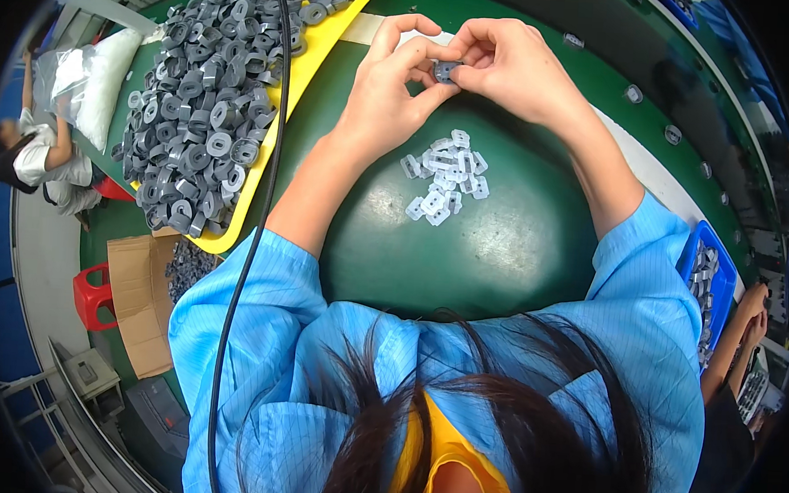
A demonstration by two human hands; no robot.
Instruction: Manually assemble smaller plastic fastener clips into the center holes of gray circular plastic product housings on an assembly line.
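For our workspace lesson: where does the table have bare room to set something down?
Bare green table shows between the white pieces and the blue smock; a narrower strip lies between the yellow tray and left forearm. Crowded: the tray, heaped with grey parts, and where the white pieces lie.

Fingers [468, 76] partly hide the grey piece [444, 71]; the upper edge cuts off the yellow tray [320, 51].

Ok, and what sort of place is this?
Most likely a small-parts assembly workshop: there's a yellow tray heaped with grey parts, a pile of whitish pieces on the green worktop, and a blue bin of more parts.
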